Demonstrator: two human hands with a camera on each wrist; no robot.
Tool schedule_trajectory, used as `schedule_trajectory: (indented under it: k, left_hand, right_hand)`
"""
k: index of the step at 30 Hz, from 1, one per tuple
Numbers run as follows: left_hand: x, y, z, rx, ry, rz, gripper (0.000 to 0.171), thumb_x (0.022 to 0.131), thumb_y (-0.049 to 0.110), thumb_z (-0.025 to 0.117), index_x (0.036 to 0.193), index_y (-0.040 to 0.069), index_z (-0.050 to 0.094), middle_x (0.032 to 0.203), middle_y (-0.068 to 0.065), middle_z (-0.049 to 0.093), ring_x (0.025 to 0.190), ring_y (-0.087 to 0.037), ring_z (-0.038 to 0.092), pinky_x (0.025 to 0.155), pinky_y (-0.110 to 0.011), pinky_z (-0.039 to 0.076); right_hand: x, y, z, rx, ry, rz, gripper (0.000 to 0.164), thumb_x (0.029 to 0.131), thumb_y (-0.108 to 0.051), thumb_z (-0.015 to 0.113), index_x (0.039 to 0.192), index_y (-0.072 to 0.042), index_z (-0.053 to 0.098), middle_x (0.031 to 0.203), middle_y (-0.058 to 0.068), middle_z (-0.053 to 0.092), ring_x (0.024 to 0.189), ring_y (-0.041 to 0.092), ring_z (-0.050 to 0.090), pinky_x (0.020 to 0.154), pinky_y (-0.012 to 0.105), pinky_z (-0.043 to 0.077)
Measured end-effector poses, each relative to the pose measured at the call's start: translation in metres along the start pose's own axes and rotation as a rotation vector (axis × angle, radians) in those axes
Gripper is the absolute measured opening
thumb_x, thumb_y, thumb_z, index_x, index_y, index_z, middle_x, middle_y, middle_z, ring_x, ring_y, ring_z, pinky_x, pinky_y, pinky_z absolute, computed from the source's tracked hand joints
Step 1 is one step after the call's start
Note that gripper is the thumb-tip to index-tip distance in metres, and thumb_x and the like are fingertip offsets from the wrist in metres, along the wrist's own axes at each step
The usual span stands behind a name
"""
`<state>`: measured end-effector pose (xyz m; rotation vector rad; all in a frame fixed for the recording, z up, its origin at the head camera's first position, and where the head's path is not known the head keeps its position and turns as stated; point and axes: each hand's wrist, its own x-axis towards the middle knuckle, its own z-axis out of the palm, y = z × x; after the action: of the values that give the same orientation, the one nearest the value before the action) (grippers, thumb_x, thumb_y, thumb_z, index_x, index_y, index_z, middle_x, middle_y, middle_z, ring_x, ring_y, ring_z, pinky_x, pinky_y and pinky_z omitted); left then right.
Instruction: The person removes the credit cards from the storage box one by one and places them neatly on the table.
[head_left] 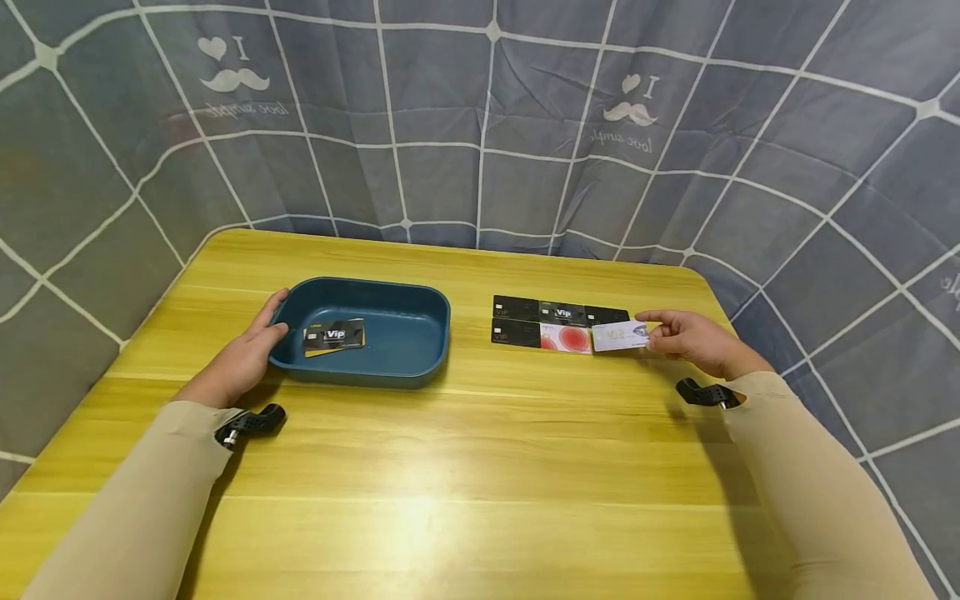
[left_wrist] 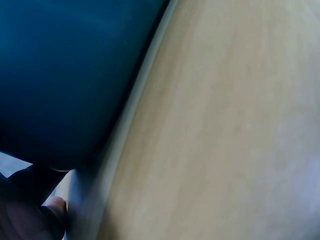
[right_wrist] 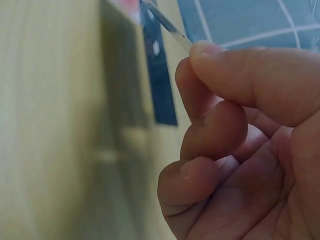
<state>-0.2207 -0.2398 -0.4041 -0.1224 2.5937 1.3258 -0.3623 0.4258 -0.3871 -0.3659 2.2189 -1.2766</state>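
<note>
In the head view my right hand (head_left: 693,340) pinches a white card (head_left: 618,336) by its right end, between thumb and fingertips. The right wrist view catches this card edge-on, tilted above a dark card (right_wrist: 161,85). It sits at the right end of the lower row, beside a red-and-white card (head_left: 566,338) and a black VIP card (head_left: 515,332). Behind them lie three black cards, the middle one (head_left: 562,313) lettered Vip. My left hand (head_left: 243,354) grips the left wall of a dark blue tray (head_left: 397,379), thumb over the rim.
Inside the tray a black Vip card (head_left: 333,334) lies on top of a yellow one (head_left: 322,352). Tray and cards are on a wooden table (head_left: 480,467). A grey curtain (head_left: 442,108) with white lines hangs along the table's back and sides.
</note>
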Motion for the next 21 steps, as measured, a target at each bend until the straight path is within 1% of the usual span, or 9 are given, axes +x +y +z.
schedule_trajectory:
  k: [2,4,8,16,21]
  left_hand:
    - [0.0,-0.001,-0.001,-0.008,0.002,-0.002,0.064,0.114,0.048,0.018,0.167,0.038,-0.016,0.176,-0.005,-0.022,0.16,-0.052,-0.012,0.121,-0.08,-0.001]
    - [0.001,-0.002,-0.001,-0.013,0.005,-0.002,0.064,0.114,0.047,0.018,0.167,0.037,-0.016,0.176,-0.005,-0.021,0.16,-0.051,-0.013,0.121,-0.08,-0.002]
    - [0.002,-0.003,0.0,-0.016,0.01,0.001,0.063,0.114,0.044,0.017,0.168,0.036,-0.015,0.176,-0.007,-0.021,0.16,-0.051,-0.013,0.121,-0.08,-0.002]
    - [0.005,-0.003,0.0,-0.01,0.015,-0.004,0.063,0.115,0.043,0.017,0.168,0.035,-0.015,0.176,-0.007,-0.021,0.16,-0.051,-0.013,0.121,-0.08,-0.002]
    - [0.006,-0.002,0.0,-0.012,0.012,0.001,0.062,0.115,0.041,0.017,0.168,0.034,-0.016,0.175,-0.008,-0.022,0.16,-0.051,-0.014,0.121,-0.08,-0.003]
  right_hand:
    - [0.0,0.007,-0.001,0.008,0.002,0.017,0.071,0.102,-0.002,0.063,0.161,0.01,0.026,0.091,0.001,0.064,0.072,0.01,0.052,0.064,0.026,0.045]
    - [0.001,0.012,0.0,0.007,0.006,0.029,0.071,0.102,-0.002,0.063,0.161,0.01,0.026,0.09,-0.001,0.062,0.07,0.01,0.048,0.063,0.026,0.041]
    - [0.002,0.019,0.001,-0.028,0.028,0.049,0.072,0.101,-0.004,0.065,0.162,0.008,0.028,0.09,-0.003,0.062,0.073,0.01,0.051,0.063,0.024,0.044]
    - [0.007,0.024,0.004,-0.232,0.038,0.046,0.07,0.101,-0.009,0.068,0.161,0.005,0.034,0.094,0.004,0.064,0.073,0.012,0.053,0.063,0.025,0.045]
    - [0.009,0.024,0.005,-0.31,0.041,0.046,0.07,0.101,-0.013,0.069,0.161,0.005,0.036,0.098,0.009,0.066,0.074,0.013,0.052,0.063,0.025,0.044]
